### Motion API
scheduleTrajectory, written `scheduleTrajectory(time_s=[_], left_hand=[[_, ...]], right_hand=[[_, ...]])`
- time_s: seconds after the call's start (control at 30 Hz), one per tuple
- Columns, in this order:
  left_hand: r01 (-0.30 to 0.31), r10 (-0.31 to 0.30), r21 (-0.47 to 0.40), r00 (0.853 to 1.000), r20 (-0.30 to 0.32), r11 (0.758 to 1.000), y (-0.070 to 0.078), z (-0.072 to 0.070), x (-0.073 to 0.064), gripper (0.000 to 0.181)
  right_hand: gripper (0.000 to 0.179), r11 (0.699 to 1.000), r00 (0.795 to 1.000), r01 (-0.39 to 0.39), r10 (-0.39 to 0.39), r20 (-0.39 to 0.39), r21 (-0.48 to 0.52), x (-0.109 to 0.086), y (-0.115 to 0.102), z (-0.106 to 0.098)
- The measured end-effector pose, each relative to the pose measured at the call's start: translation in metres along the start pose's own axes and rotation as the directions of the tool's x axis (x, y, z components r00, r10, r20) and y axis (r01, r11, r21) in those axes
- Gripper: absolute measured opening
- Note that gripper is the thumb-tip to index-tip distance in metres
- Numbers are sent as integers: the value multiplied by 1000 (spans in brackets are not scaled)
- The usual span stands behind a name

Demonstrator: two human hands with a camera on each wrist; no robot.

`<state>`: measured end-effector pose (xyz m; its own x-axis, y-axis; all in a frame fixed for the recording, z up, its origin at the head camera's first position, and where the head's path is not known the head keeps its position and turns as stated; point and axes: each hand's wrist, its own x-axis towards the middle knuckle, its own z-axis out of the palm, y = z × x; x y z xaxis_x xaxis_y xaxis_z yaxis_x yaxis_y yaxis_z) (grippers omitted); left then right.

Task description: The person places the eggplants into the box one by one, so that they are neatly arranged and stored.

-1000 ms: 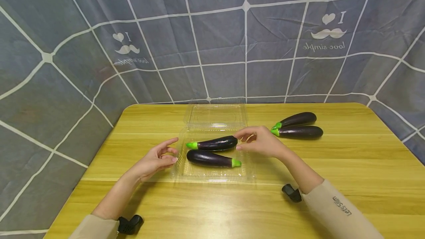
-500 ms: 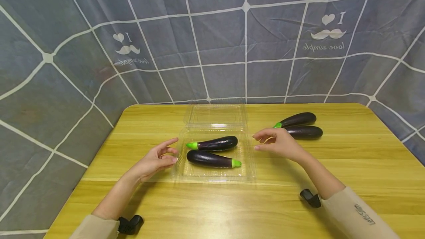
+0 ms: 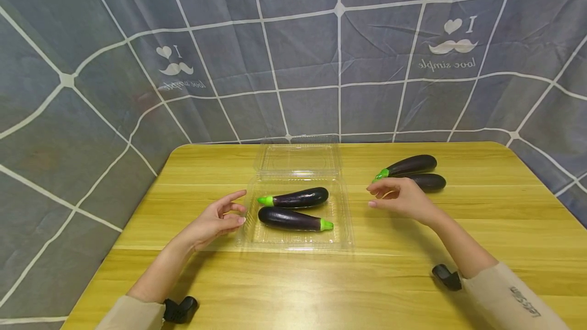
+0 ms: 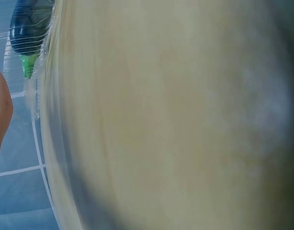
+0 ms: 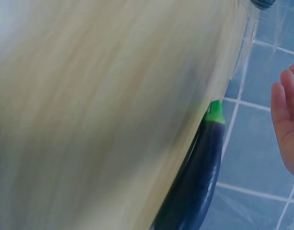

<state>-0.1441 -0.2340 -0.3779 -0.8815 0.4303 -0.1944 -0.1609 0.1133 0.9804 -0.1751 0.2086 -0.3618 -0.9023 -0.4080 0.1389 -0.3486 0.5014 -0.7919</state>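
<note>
Two dark purple eggplants with green stem ends lie in a clear plastic clamshell box [image 3: 341,238]. The upper eggplant [image 3: 301,198] has its stem to the left, the lower eggplant [image 3: 290,219] to the right. My left hand [image 3: 215,223] is at the box's left wall, fingers relaxed and holding nothing. Between the box and two more eggplants, my right hand [image 3: 401,198] hovers with loosely bent fingers and nothing in them. It partly covers the nearer eggplant [image 3: 428,182]; the farther eggplant [image 3: 412,165] lies just behind. In the right wrist view, one eggplant [image 5: 197,167] shows below the right hand.
The box's clear lid [image 3: 298,159] lies folded back toward the curtain. A grey curtain [image 3: 302,55] with white lines stands behind the wooden table [image 3: 293,289] and at its sides. Black wrist cameras hang at the left sleeve [image 3: 133,314] and right sleeve [image 3: 509,294].
My right hand has left the upper eggplant in the box and moved right, to just in front of the two loose eggplants. The left hand has stayed put.
</note>
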Motion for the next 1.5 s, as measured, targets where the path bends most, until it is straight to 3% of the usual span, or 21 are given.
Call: scheduleTrajectory(time_s=[0.77, 1.1, 1.5], left_hand=[[2, -2, -1, 1000, -6, 1000, 2, 1, -1, 74], [3, -3, -5, 1000, -3, 1000, 2, 1, -1, 74], [1, -1, 5, 1000, -9, 1000, 1, 1, -1, 74]], right_hand=[[32, 987, 998, -15, 3, -71, -159, -19, 17, -27], [32, 985, 991, -22, 0, -131, -170, -25, 29, -38], [34, 984, 988, -61, 35, -150, -166, -30, 42, -49]])
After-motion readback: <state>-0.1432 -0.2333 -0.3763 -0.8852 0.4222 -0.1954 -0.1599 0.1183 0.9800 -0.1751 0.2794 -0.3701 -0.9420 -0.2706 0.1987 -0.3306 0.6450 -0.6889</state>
